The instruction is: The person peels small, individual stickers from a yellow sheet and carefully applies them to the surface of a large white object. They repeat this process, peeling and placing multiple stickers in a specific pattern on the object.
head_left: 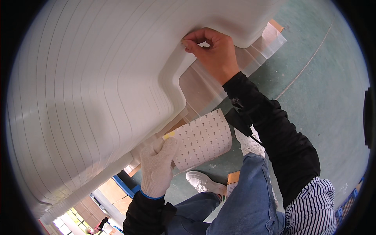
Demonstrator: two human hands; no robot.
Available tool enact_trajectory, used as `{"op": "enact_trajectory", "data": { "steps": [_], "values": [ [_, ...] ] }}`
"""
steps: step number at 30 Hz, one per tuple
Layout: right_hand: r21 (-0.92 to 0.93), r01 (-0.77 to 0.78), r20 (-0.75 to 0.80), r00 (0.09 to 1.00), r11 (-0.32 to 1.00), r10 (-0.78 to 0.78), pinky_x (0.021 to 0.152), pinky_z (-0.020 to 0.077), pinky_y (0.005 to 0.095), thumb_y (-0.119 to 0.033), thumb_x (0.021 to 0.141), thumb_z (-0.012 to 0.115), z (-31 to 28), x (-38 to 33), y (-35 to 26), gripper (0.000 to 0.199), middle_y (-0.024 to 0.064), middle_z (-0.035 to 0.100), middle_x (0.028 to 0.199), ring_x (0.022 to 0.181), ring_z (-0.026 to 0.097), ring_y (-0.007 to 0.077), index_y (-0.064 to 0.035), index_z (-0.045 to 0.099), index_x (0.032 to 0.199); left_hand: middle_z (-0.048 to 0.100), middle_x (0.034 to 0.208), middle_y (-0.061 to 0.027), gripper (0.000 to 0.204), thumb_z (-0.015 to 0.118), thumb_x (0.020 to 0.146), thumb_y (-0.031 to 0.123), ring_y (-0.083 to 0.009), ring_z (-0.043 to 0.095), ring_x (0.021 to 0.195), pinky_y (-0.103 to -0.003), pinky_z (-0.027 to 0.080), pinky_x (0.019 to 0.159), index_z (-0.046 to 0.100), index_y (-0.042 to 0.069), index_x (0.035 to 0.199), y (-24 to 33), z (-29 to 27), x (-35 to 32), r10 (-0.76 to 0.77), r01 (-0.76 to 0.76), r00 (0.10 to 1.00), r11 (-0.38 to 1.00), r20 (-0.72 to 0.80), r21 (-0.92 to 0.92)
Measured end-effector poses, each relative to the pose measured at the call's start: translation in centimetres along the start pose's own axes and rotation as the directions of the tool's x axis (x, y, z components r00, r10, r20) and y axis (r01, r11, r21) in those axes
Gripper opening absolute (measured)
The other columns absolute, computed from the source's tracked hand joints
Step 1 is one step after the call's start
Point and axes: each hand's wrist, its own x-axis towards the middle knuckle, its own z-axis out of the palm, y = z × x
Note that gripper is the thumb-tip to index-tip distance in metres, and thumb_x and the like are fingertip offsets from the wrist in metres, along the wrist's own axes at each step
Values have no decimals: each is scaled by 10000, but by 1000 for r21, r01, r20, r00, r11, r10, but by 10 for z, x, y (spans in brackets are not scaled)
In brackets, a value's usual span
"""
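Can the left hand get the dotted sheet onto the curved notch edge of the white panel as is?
Probably yes. The gloved left hand holds the dotted sheet just below the notch edge; nothing lies between. The bare right hand pinches farther along.

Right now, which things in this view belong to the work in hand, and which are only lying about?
In the work:
- large white ribbed moulded panel
- right hand, bare, pinching its edge
- left hand, gloved, holding a perforated white sheet

Lying about:
- clear plastic film on the green floor
- cardboard piece by the white shoes
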Motion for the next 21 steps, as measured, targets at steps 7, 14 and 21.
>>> {"op": "enact_trajectory", "data": {
  "steps": [7, 14, 21],
  "values": [
    [-247, 3, 100, 995, 969, 23, 637, 524, 260, -118, 808, 777, -24, 21, 0, 144, 49, 704, 821, 721, 649, 120, -16, 702, 877, 371, 567, 13, 434, 632, 909, 198, -52, 369, 541, -279, 294, 455, 379, 57, 587, -11, -8, 9, 149, -145, 989, 979, -15, 143],
    [-187, 12, 469, 880, 982, 78, 622, 506, 257, -99, 829, 746, -27, -38, -50, 109, 14, 686, 860, 774, 631, 109, -49, 709, 918, 348, 579, 13, 379, 626, 905, 135, -68, 324, 547, -285, 275, 462, 385, 20, 635, -11, -16, 13, 318, -285, 947, 902, -53, 325],
    [-161, 373, 686, 708, 914, -168, 643, 498, 318, -79, 719, 817, -17, -74, -61, 197, 41, 637, 838, 787, 599, 225, -83, 729, 896, 476, 681, 35, 248, 613, 934, 163, -38, 383, 644, -227, 332, 537, 547, 8, 753, 5, -7, 3, 254, -224, 967, 869, -9, 441]
  ]
}}
